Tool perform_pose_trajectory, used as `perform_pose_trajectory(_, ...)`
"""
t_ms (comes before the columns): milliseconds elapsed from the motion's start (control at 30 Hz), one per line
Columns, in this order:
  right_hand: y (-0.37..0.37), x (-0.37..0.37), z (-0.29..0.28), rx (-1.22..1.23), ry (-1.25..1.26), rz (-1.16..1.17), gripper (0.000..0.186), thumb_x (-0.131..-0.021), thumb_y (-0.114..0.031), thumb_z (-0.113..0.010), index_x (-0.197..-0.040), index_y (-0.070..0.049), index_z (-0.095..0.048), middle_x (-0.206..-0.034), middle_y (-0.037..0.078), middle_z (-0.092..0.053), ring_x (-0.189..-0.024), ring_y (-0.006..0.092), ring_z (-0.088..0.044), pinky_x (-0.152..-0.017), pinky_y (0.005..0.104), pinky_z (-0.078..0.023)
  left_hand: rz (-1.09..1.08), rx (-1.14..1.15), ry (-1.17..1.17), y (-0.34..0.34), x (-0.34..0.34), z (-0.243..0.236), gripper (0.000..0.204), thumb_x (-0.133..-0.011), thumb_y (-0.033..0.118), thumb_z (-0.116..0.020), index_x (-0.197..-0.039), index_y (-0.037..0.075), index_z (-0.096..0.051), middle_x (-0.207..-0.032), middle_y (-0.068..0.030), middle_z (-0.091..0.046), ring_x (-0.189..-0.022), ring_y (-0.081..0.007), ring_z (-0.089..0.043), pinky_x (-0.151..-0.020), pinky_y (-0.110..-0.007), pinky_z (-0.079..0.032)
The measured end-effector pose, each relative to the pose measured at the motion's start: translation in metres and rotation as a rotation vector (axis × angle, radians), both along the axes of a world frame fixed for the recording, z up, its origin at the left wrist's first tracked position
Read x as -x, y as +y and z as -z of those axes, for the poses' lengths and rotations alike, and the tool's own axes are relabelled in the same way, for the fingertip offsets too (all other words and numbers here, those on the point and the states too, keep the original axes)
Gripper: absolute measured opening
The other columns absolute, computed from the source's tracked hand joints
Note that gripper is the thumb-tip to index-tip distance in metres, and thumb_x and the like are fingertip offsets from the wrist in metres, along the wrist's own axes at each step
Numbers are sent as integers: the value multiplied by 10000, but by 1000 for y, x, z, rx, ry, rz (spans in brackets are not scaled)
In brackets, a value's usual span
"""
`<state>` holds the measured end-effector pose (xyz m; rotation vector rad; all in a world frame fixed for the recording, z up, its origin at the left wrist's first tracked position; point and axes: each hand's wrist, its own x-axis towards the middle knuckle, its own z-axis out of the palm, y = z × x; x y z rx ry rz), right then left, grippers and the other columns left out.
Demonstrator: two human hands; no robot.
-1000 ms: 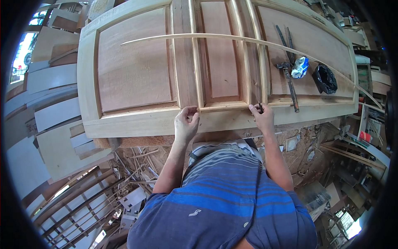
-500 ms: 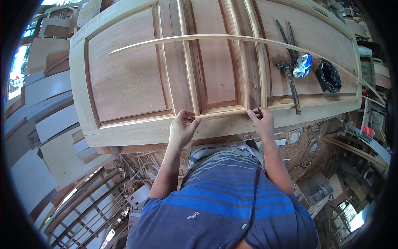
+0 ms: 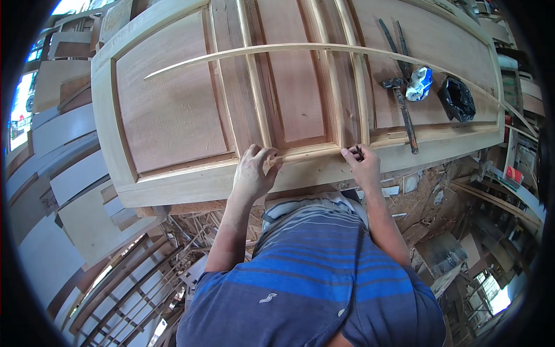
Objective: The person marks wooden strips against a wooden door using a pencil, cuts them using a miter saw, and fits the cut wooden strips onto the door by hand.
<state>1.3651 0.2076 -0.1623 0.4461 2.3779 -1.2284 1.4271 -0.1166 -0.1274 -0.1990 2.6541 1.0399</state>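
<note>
A pale panelled wooden door [image 3: 167, 110] lies flat before me. My left hand [image 3: 252, 173] is at its near rail, thumb and fingers closed on the left end of a short moulding strip [image 3: 306, 153]. This strip lies along the near edge of the middle panel. At the strip's right end, my right hand [image 3: 363, 168] rests with its thumb and forefinger by the corner where an upright moulding [image 3: 336, 110] meets it. A small dark object [image 3: 359, 152] is pinched in the right fingers; its kind cannot be made out.
A long thin wooden strip [image 3: 289, 47] arches across the door. On the right panel lie a hammer [image 3: 406, 118], a dark two-handled tool [image 3: 388, 37], a crumpled blue-and-white packet [image 3: 419, 85] and a black plastic bag [image 3: 457, 101]. Boards [image 3: 58, 231] are stacked at left.
My view has shifted slightly, so the door sits a little higher and further left. My left fingers have bent further over the strip's end. The right hand stays at the other end.
</note>
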Motion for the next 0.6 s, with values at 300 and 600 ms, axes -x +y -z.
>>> perform_pose_trajectory(300,0,-3,3,-17,43,-6,331,-927,-327,-860,-945,-12,-761,-790,61,-746,-731,145,-689,-711,335,-558,-257,-211,-357,23,-37,1,391,-975,354,-817,-1124,-4,-765,-801,-73,-736,-659,-159,-679,-627,-314,-544)
perform_pose_trajectory(600,-1,-4,3,-13,51,-3,332,-923,-332,-862,-938,-17,-761,-771,53,-737,-703,139,-669,-691,325,-544,-895,-1113,-621,70,-33,26,587,-1063,468,-701,-1372,-29,-654,-1018,-113,-774,-780,-179,-753,-662,-285,-599)
